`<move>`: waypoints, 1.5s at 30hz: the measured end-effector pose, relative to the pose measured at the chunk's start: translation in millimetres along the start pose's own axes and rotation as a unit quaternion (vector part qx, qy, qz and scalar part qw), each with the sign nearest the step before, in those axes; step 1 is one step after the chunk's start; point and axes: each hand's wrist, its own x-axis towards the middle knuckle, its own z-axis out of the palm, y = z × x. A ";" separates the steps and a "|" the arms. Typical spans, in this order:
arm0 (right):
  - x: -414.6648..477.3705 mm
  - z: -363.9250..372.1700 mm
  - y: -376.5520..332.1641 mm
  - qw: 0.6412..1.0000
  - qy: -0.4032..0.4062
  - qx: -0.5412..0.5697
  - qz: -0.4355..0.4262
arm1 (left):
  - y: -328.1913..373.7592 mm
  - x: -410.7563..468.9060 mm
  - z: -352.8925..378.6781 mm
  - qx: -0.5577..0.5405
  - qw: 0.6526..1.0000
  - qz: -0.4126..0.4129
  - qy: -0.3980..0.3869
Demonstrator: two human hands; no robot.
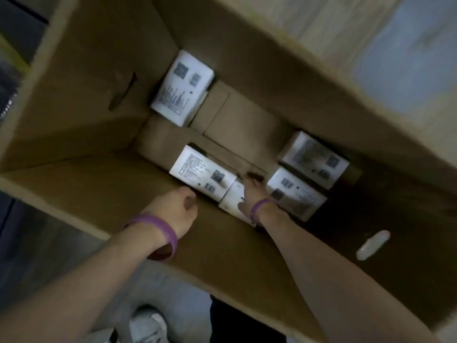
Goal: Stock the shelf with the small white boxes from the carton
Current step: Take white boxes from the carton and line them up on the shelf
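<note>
A big brown carton (pixel 99 189) stands open below me, with several small white boxes on its bottom. One box (pixel 183 87) lies at the far left and two boxes (pixel 314 159) (pixel 296 194) lie at the right. My left hand (pixel 175 209) hangs inside the near wall with its fingers loosely curled, holding nothing, just short of a labelled box (pixel 202 175). My right hand (pixel 252 191) reaches deeper and grips an upright white box (pixel 231 203), thumb on its face and fingers past its far edge. The picture is blurred.
The carton's tall walls rise on all sides around both arms. A strip of clear tape (pixel 373 245) sticks to the near right wall. A pale shoe (pixel 148 323) stands on the floor below the carton. Dark shelving (pixel 14 33) shows at the upper left.
</note>
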 end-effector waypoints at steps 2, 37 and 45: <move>24.8 20.2 4.5 0.999 0.007 -0.037 -0.010 | -7.3 19.5 6.6 0.003 1.000 -0.014 0.007; -645.7 -130.0 -353.1 0.932 -0.058 0.026 -0.356 | -204.3 -636.6 -257.2 -0.371 0.873 0.190 0.254; -751.8 -17.9 -426.2 0.907 -0.109 0.119 -0.389 | -324.1 -748.6 -221.9 -0.559 0.725 0.233 0.328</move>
